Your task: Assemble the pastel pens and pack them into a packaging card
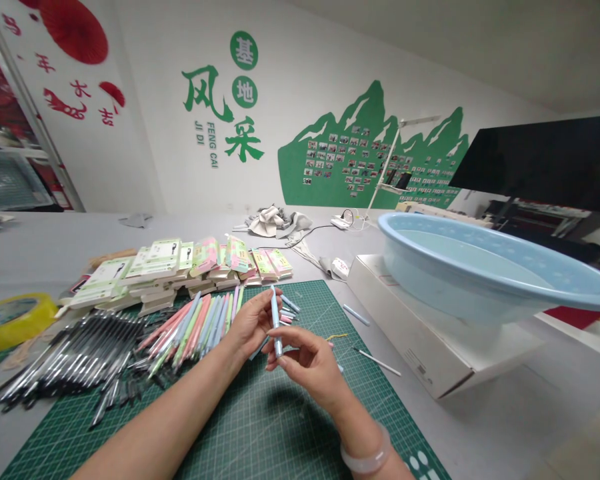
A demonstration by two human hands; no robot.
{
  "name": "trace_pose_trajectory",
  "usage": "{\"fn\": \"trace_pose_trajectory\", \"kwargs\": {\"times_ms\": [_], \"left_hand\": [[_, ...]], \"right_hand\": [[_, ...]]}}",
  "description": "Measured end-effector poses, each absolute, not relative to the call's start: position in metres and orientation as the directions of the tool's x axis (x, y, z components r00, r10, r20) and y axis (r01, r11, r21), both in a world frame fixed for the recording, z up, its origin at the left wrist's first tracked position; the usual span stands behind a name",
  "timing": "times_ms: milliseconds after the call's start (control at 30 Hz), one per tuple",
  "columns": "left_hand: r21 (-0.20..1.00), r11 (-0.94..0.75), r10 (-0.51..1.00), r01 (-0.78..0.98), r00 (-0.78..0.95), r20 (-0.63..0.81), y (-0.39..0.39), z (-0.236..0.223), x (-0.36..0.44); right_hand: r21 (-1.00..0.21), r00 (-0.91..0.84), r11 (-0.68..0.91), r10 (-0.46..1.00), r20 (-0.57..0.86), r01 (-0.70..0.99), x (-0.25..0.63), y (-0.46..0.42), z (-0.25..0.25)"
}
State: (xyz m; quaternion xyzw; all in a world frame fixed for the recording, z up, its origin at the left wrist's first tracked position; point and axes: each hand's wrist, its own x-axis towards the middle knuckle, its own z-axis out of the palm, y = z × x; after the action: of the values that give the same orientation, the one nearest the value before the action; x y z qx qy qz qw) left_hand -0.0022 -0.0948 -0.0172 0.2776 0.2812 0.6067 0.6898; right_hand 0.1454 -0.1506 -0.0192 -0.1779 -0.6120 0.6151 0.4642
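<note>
A light blue pen (pixel 275 317) stands nearly upright between my two hands over the green cutting mat (pixel 260 427). My left hand (pixel 253 321) is closed around its upper part, and the fingers of my right hand (pixel 305 360) pinch its lower end. Left of my hands lies a row of pastel pens (pixel 195 330) in pink, green, blue and purple. Beyond them spreads a pile of clear pens with black parts (pixel 87 347). Several short blue and pink pen pieces (pixel 289 310) rest on the mat behind my hands, partly hidden by them.
Stacked small boxes (pixel 155 263) stand behind the pens, with a roll of yellow tape (pixel 15 320) at far left. On the right a large blue basin (pixel 480 267) sits on a white box (pixel 410 327). A thin white refill-like stick (pixel 377 361) lies near the mat's right edge.
</note>
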Motion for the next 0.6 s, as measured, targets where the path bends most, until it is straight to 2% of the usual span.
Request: {"fn": "trace_pose_trajectory", "kwargs": {"times_ms": [400,600], "left_hand": [[0.696,0.094,0.995,-0.712,0.093,-0.039,-0.099,-0.0119,0.0015],[0.673,0.122,0.992,-0.729,0.12,-0.05,-0.0977,-0.0111,-0.0017]], "right_hand": [[-0.904,-0.425,0.315,0.804,0.416,-0.288,0.1413,-0.1537,-0.0207],[-0.913,-0.48,0.303,0.78,0.401,-0.271,0.1402,-0.1547,-0.0185]]}}
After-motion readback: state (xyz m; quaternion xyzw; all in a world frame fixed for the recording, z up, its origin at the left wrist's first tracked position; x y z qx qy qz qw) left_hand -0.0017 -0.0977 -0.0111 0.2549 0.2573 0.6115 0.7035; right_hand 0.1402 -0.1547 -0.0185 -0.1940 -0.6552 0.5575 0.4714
